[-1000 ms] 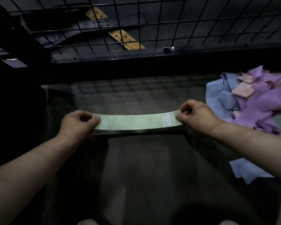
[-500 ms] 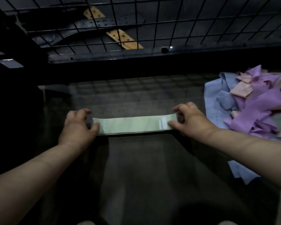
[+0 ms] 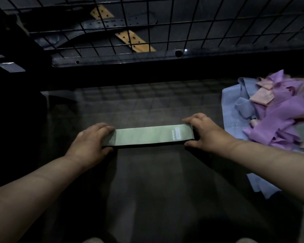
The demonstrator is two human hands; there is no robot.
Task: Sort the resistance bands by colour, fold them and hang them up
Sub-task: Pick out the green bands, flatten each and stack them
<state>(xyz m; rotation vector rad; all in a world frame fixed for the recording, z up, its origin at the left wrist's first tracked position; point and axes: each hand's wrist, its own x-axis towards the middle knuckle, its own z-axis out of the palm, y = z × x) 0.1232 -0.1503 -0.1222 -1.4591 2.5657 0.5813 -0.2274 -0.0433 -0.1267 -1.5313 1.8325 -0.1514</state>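
Observation:
A pale green resistance band (image 3: 147, 135) lies flat and straight on the dark table (image 3: 147, 186) in front of me. My left hand (image 3: 89, 141) rests on its left end, fingers laid flat over the band. My right hand (image 3: 205, 132) arches over the right end, with fingertips touching the far corner and the thumb down by the near corner. A heap of purple, pink and blue bands (image 3: 279, 116) lies at the right edge of the table.
A black wire grid (image 3: 182, 23) stands along the table's far side. Behind it lie a tan perforated strip (image 3: 135, 41) and dark perforated straps. A blue band (image 3: 260, 188) hangs off the table at the right.
The green band, held stretched above the table a second ago, has come down flat onto it. Both hands have gone from pinching its ends to resting on them.

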